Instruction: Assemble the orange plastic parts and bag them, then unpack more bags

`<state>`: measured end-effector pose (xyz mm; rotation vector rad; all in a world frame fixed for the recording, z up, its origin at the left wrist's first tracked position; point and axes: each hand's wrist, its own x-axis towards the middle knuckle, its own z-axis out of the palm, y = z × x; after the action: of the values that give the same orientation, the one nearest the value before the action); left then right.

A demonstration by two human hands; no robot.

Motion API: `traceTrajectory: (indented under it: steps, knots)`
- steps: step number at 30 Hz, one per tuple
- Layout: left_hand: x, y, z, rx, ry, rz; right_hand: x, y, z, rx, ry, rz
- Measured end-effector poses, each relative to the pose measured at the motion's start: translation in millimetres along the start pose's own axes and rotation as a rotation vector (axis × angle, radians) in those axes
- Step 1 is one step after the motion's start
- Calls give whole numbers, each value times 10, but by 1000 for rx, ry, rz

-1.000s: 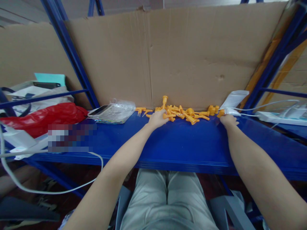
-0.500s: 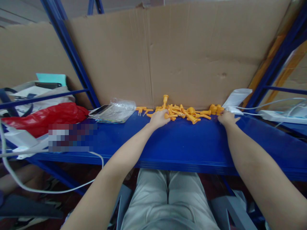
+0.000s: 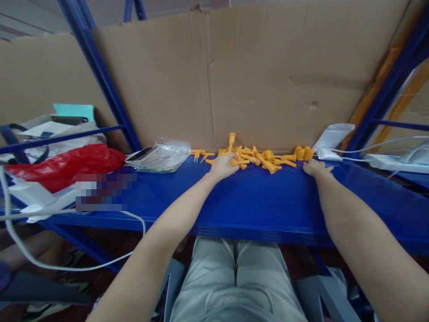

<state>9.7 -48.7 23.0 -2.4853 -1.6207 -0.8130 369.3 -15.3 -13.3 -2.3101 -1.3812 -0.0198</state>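
My left hand [image 3: 224, 166] is closed at the left end of a pile of yellow plastic corkscrew parts [image 3: 268, 166]. In its fingers is a yellow corkscrew [image 3: 232, 139], its flared end pointing up; the grip is partly hidden. My right hand [image 3: 317, 168] rests low on the blue shelf, open, thumb stretched out to the right. Just beyond its fingertips, several yellow pieces [image 3: 303, 153] stand upright side by side. Left of the pile lie yellow T-handles with metal spirals [image 3: 198, 155].
A clear plastic bag [image 3: 167, 156] with a phone-like item lies left of the parts. Behind stands a cardboard wall [image 3: 261, 76]. A white packet [image 3: 331, 141] and cables are at right. A red bag [image 3: 77, 163] and a white cable [image 3: 83, 268] are at left.
My right hand has drawn back slightly from the upright yellow pieces, toward me. My left hand keeps its place at the pile with the corkscrew.
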Motion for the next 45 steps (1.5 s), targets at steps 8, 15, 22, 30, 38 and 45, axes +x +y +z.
traceTrajectory:
  steps: [8, 15, 22, 30, 38, 45]
  knots:
    - [-4, 0, -2, -40, 22, 4, -120, -116, -137, -68, -157, 83]
    - [8, -20, 20, -16, 24, 16, -103, -109, -136, -121, -147, 48]
    - [12, -23, 18, -23, 34, 6, -90, -88, -123, -152, -91, -30]
    - [22, -60, 41, -30, 54, 44, -180, -390, -280, -77, 218, -272]
    - [70, -140, 118, -99, 137, 249, -576, -1147, -450, 273, 63, -772]
    - [70, -153, 101, -111, 164, 279, -961, -1437, -349, 456, -594, -952]
